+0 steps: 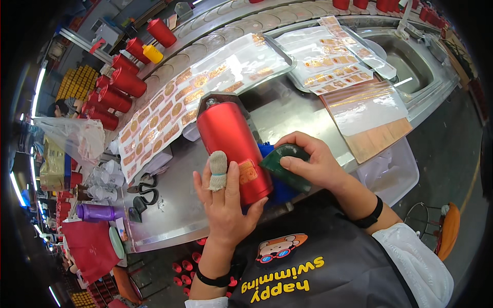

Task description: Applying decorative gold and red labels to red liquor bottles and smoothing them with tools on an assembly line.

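Apron (339,256): ours.
L fingers (233,180): splayed on bottle (226,128).
R fingers (300,138): grip scraper (284,177).
Label (248,172): prob. smoothing; edge contact unclear.
Next: we'd press evenly.

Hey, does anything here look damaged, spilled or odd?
No spill or damage stands out. Slightly odd: on the left hand, against the red canister, one finger wears a cloth cover while the others are bare.

From my end I see a metallic red canister (228,136) with a gold decal (250,173) mid-frame, dark green scraper (277,163) right of centre, gold-patterned white sheet (177,102) upper left, purple bottle (96,212) lower left
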A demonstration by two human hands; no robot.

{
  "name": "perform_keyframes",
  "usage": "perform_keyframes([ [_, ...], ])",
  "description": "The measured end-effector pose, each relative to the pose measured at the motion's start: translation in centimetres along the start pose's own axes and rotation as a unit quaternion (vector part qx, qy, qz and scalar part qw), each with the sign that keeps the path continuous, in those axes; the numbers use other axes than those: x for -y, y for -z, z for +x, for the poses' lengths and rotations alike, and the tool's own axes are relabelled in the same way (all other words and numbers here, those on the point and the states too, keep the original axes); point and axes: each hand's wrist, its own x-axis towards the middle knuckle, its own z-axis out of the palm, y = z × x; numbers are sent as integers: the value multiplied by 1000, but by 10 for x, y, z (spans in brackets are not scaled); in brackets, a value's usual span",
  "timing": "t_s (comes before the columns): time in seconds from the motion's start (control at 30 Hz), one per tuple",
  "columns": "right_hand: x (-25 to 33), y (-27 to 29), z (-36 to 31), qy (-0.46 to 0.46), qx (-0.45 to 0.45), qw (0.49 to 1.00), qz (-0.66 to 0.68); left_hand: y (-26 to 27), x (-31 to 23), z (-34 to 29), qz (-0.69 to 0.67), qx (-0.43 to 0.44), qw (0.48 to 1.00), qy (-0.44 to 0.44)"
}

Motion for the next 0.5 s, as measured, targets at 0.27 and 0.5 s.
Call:
perform_keyframes([
  [0.27, 2, -4, 4, 19, 7, 999, 37, 2, 4, 0, 2, -4, 1000, -19],
  [0.5, 9, -7, 9, 46, 11, 999, -2, -3, 7, -3, -97, -54, 994, 13],
])
